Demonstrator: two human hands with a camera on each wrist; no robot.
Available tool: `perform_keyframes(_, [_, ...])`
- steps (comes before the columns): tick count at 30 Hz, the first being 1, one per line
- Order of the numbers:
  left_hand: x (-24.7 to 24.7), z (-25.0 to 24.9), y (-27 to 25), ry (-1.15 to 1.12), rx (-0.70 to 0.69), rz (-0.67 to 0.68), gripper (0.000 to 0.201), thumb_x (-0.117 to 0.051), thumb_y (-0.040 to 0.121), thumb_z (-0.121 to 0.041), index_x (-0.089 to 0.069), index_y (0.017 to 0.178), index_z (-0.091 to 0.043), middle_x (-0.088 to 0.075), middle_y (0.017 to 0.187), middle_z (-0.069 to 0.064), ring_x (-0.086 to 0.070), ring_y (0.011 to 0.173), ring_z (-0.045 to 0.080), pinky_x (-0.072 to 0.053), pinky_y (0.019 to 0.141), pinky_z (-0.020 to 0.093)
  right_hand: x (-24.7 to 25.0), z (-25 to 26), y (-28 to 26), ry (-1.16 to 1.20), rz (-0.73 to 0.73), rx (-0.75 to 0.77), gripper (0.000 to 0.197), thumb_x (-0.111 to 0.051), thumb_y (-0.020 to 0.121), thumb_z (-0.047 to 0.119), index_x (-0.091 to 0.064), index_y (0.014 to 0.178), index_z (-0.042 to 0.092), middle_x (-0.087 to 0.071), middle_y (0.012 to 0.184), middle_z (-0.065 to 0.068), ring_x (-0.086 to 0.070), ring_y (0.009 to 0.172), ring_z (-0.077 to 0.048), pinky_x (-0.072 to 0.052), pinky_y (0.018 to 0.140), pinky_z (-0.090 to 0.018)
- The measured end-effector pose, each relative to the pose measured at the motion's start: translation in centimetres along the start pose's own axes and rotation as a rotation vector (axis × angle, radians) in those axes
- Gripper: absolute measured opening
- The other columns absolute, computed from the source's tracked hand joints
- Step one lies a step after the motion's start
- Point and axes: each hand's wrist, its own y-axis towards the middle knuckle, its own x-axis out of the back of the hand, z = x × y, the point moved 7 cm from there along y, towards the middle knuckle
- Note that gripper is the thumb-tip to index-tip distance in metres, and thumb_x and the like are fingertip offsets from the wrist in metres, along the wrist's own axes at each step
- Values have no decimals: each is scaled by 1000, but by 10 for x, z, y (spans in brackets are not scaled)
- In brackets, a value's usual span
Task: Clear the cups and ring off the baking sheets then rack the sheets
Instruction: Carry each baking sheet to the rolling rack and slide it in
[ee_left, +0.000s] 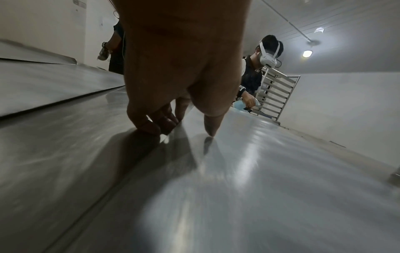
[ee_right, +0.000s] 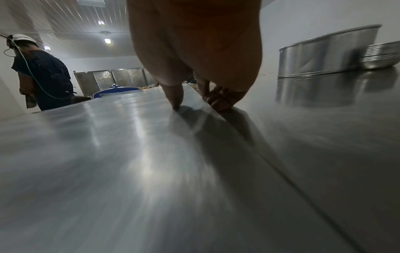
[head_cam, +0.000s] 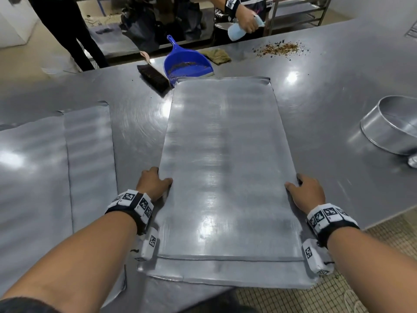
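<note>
A long bare metal baking sheet (head_cam: pixel 223 154) lies lengthwise before me, its near end past the table edge, apparently on a second sheet whose edge (head_cam: pixel 214 276) shows below it. My left hand (head_cam: pixel 153 184) grips its left rim, thumb on top (ee_left: pixel 211 126) and fingers (ee_left: pixel 151 123) curled under the edge. My right hand (head_cam: pixel 304 190) grips the right rim the same way, thumb (ee_right: pixel 175 97) on the sheet, fingers (ee_right: pixel 223 101) beneath. Another sheet (head_cam: pixel 45 172) lies flat at the left. The metal ring (head_cam: pixel 392 127) stands on the table at the right, beside stacked cups (ee_right: pixel 381 56).
A blue dustpan (head_cam: pixel 187 64), a brush (head_cam: pixel 153 77) and a cloth (head_cam: pixel 216 56) lie beyond the sheet's far end. Crumbs (head_cam: pixel 279 49) are scattered at the back right. A person (head_cam: pixel 243 16) with a spray bottle stands across the table by a metal rack (ee_left: pixel 277 95).
</note>
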Motion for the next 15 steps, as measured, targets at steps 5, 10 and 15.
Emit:
perform_keyframes(5, [3,16,-65,23,7,-37,32,-67,92,-35,-65,82,-5,-67,79,9,-65,77,29,-46,66,33,7,-26,-66,-62,-13,-12,37,-62,92,37,-65,120,12,-68,113,-15,-61,103,-36,-47,81,-37])
perform_keyframes(10, [-5,43,-119,20,82,-38,38,-66,94,-37,-61,80,-2,-68,91,20,-57,76,30,-39,69,31,6,-44,-119,-29,-8,-82,32,-62,93,31,-64,120,13,-69,116,-11,-64,102,-35,-50,89,-39])
perform_keyframes(15, [-7,35,-156,-18,0,-4,51,-67,94,-43,-62,117,1,-67,119,22,-57,94,30,-43,81,34,9,-38,-148,5,61,-74,39,-65,88,29,-60,123,12,-62,125,-15,-58,104,-31,-50,93,-41])
